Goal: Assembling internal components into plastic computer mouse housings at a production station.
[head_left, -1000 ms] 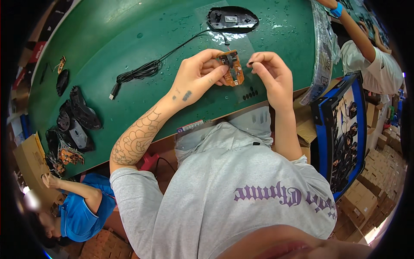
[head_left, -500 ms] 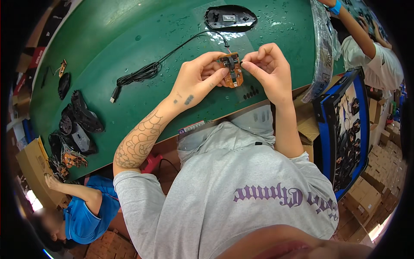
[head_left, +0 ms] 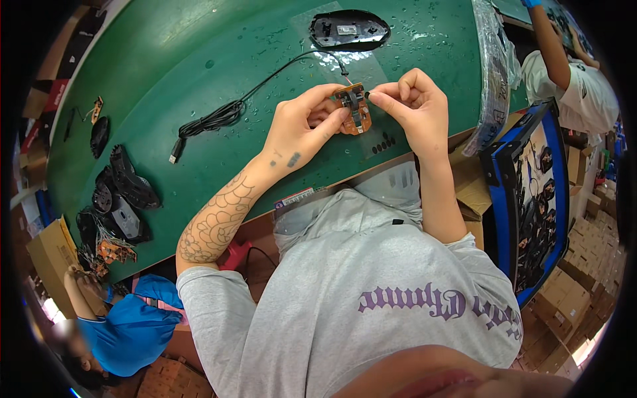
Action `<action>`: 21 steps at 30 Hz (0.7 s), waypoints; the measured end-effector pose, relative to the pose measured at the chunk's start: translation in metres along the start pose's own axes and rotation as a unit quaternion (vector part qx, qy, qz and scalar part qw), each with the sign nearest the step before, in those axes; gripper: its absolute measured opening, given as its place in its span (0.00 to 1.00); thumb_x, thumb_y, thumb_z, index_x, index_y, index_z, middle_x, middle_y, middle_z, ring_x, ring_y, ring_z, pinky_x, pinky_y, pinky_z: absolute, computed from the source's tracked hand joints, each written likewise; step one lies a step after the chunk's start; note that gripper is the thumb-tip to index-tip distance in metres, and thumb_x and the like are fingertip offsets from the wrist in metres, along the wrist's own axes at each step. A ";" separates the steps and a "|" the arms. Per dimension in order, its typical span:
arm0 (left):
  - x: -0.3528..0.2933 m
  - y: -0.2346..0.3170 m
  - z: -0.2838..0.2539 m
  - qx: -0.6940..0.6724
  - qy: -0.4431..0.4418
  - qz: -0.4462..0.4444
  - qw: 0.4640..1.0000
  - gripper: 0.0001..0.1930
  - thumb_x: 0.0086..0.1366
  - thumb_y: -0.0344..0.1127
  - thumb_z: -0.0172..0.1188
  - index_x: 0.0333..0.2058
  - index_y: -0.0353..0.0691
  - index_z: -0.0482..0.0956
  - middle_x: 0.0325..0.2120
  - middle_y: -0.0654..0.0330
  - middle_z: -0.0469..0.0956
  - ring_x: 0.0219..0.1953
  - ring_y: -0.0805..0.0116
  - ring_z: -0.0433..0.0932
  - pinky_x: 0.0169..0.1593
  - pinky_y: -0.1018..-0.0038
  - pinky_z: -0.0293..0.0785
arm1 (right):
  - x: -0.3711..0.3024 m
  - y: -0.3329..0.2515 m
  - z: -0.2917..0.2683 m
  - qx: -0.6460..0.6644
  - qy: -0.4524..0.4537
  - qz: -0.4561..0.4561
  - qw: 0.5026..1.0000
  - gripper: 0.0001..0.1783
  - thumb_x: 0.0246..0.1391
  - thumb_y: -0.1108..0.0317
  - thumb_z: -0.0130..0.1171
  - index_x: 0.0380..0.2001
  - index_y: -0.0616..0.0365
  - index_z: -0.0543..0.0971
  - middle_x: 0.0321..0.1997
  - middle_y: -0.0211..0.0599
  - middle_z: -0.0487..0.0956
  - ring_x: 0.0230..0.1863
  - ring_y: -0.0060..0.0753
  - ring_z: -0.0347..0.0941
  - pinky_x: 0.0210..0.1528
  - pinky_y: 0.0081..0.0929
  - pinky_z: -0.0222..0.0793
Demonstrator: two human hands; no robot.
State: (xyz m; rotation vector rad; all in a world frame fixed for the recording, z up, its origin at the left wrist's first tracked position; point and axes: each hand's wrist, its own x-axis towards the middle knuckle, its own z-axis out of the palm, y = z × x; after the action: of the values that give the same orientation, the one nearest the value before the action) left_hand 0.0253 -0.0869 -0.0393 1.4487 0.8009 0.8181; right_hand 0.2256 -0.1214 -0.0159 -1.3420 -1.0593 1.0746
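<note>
- A worker's left hand (head_left: 302,126) pinches a small orange circuit board (head_left: 355,111) between thumb and fingers, holding it just above the green table (head_left: 199,60).
- The right hand (head_left: 415,106), fingers curled together, pinches a tiny part against the board's upper edge.
- A black cable (head_left: 225,114) runs from the board across the table; a black mouse base (head_left: 350,30) lies beyond on a clear plastic sheet (head_left: 332,63).
- At the right, a blue crate (head_left: 504,199) holds dark mouse parts.
- More mouse shells (head_left: 119,196) and orange boards sit piled at the table's left edge.
</note>
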 end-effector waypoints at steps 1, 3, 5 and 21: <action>0.000 0.000 0.000 0.000 0.000 0.000 1.000 0.16 0.64 0.23 0.60 0.51 0.31 0.76 0.31 0.60 0.83 0.29 0.77 0.81 0.33 0.86 0.75 | 0.000 0.000 0.000 0.000 0.000 0.000 1.000 0.20 0.46 0.83 0.67 0.23 0.54 0.63 0.30 0.39 0.84 0.31 0.21 0.76 0.37 0.15 0.73; 0.000 0.001 0.001 -0.004 0.004 0.000 1.000 0.16 0.64 0.23 0.60 0.51 0.32 0.76 0.31 0.60 0.83 0.29 0.77 0.81 0.32 0.86 0.75 | 0.001 0.002 0.000 0.010 0.002 0.000 1.000 0.20 0.46 0.83 0.67 0.23 0.54 0.63 0.31 0.39 0.84 0.31 0.21 0.77 0.37 0.15 0.73; 0.001 0.001 0.001 -0.008 0.007 0.000 1.000 0.16 0.64 0.23 0.60 0.51 0.32 0.77 0.30 0.60 0.83 0.29 0.77 0.81 0.32 0.86 0.74 | 0.002 0.004 0.000 0.021 0.003 -0.001 1.000 0.21 0.46 0.83 0.67 0.22 0.53 0.63 0.31 0.39 0.84 0.31 0.21 0.77 0.37 0.15 0.73; 0.000 0.001 0.002 -0.001 0.010 0.001 1.000 0.16 0.63 0.22 0.60 0.51 0.32 0.77 0.30 0.60 0.83 0.28 0.78 0.81 0.31 0.86 0.74 | 0.002 0.007 0.000 0.043 0.001 0.000 0.999 0.22 0.46 0.83 0.67 0.22 0.53 0.62 0.31 0.40 0.84 0.32 0.21 0.77 0.37 0.15 0.74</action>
State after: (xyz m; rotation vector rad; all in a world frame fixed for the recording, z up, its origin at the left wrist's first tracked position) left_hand 0.0274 -0.0877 -0.0380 1.4425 0.8134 0.8365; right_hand 0.2260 -0.1198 -0.0230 -1.2743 -1.0007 1.1050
